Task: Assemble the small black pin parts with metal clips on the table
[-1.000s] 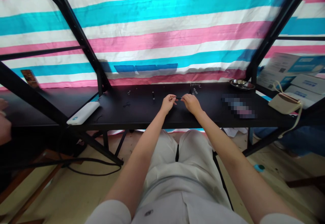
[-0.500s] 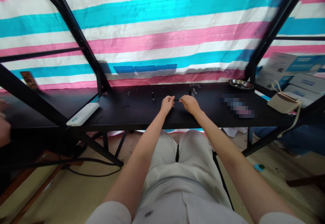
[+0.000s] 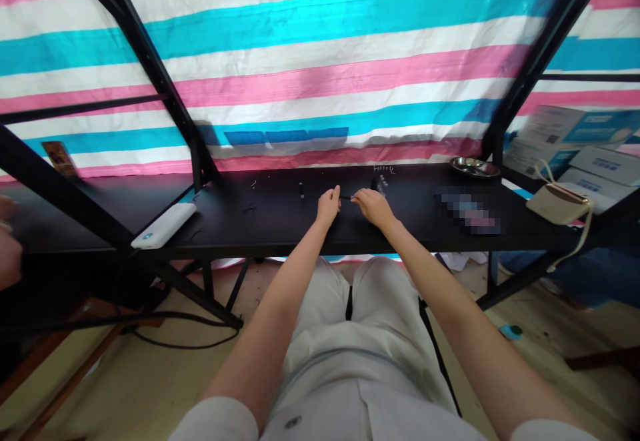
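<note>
Over the middle of the black table (image 3: 260, 224), a thin dark stick-like piece (image 3: 346, 197) spans the gap between my two hands. My left hand (image 3: 329, 206) is closed on its left end, and my right hand (image 3: 373, 205) pinches its right end. Both hands cover most of the piece, so its exact kind cannot be made out. A small dark cylinder with a pale end (image 3: 301, 190) stands left of my left hand. Just beyond my right hand are a dark upright piece (image 3: 374, 181) and several small clear or silvery pieces (image 3: 383, 181).
A white oblong device (image 3: 165, 225) lies at the table's left. A round metal dish (image 3: 474, 167) stands back right, with a blurred-out flat item (image 3: 467, 209) before it. A beige bag (image 3: 557, 202) and boxes (image 3: 570, 134) are farther right. Another person's hand (image 3: 9, 254) shows at far left.
My left hand has turned slightly, its fingers now straighter and pointing more upward. My right hand has barely shifted. The thin piece stays between them.
</note>
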{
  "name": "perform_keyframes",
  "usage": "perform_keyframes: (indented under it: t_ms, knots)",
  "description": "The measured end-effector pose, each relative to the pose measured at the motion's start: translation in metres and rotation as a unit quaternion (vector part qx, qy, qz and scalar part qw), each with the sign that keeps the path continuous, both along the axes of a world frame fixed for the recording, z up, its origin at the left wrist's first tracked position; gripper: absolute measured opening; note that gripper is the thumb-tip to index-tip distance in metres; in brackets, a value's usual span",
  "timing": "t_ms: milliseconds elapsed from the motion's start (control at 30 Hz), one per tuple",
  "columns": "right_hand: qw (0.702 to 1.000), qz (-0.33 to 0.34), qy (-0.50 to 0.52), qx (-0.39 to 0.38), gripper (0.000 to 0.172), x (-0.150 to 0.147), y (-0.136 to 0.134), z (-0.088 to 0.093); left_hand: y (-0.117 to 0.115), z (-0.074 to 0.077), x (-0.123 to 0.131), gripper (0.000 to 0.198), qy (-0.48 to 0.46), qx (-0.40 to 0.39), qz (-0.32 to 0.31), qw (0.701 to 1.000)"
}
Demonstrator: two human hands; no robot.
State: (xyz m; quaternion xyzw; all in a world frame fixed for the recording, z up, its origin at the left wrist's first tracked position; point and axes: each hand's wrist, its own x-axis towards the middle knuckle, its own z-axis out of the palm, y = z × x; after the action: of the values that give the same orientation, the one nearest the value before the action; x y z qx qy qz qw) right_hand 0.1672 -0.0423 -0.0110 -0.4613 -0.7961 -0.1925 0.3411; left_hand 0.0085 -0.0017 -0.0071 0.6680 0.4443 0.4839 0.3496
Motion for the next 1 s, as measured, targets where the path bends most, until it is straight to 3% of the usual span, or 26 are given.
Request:
perform_keyframes:
  t_ms: [300, 1000]
  knots:
    - [0.999, 0.025, 0.019, -0.006, 0.028, -0.004, -0.002, 0.002, 0.002, -0.002, -0.001, 0.045, -0.003, 0.032, 0.042, 0.999]
    - [0.999, 0.004, 0.025, -0.030, 0.023, -0.002, -0.003, 0.000, 0.010, -0.010, -0.002, 0.042, -0.009, 0.030, 0.064, 0.997]
